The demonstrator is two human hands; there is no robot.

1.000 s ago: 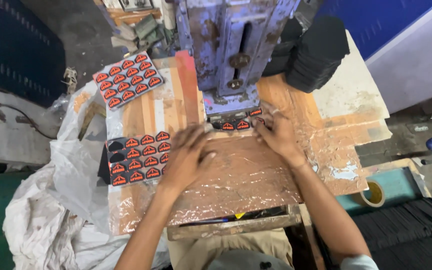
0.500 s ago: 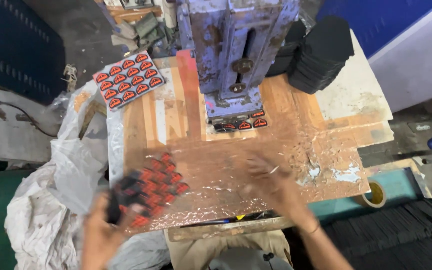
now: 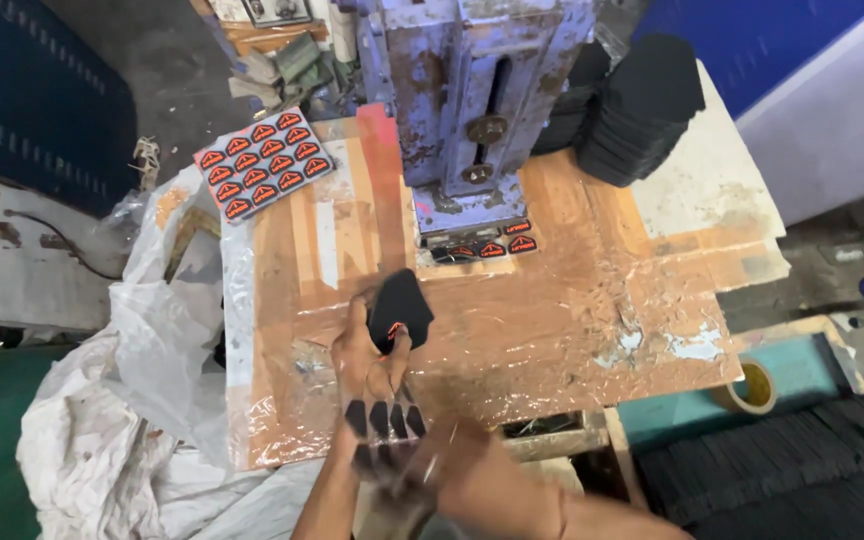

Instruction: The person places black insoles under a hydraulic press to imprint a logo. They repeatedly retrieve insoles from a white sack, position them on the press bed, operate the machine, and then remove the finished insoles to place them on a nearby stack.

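The left hand [image 3: 370, 365] is raised over the bench's near edge, palm up, fingers closed around a black sheet [image 3: 399, 308] with a small red mark showing on it. Black tabs [image 3: 384, 418] fan out along the heel of that hand. The right hand [image 3: 472, 480] sits just below it, nearly touching; it is too blurred to tell whether it is open or gripping anything.

Both hands hang above the bench [image 3: 592, 330], a wooden top wrapped in clear film. At the middle of its far edge stands a blue press [image 3: 477, 95], and a strip [image 3: 484, 248] of red-and-black badges lies at its foot. A second sheet of badges [image 3: 264, 163], about 15 in rows, lies at the far left corner. A stack of black blanks [image 3: 642, 110] sits at the far right. A white sack [image 3: 112, 420] hangs off the left edge.

The step in hand looks like sorting or stripping a punched sheet between presses. Any next move calls for a steady pinch on the thin sheet and a clear path to the press foot.
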